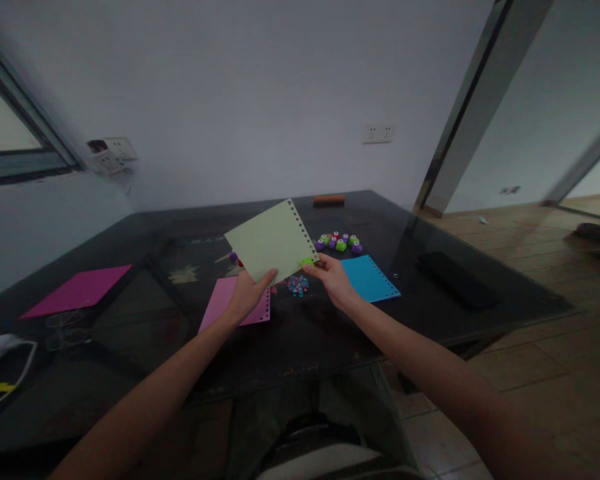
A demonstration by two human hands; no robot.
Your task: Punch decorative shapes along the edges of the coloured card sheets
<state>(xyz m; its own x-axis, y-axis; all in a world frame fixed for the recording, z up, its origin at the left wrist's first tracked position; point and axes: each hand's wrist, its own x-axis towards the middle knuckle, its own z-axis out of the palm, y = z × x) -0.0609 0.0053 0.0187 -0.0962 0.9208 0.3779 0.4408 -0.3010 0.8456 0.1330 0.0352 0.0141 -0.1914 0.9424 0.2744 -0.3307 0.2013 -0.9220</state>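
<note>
Left hand grasps the lower corner of a pale green sheet, thumb on the near face, fingers clenched behind it. The sheet is held tilted above the middle of the dark glass worktop, clear of the surface; a row of punched holes runs along its right edge.

Right hand grips a small green punch set against the sheet's lower right edge, fingers clenched round it. How far the punch sits over the paper cannot be told.

Below the left hand a pink sheet lies flat on the worktop, holes along its right edge. A blue sheet, also perforated along its edges, lies just beside the right hand on its far right side. Between these two sheets, a small heap of coloured paper bits.

A cluster of small punches in purple, green and red stands beyond the blue sheet, toward the far edge. A magenta sheet lies near the left edge. A dark flat case rests toward the right edge. An orange block sits at the far edge.
</note>
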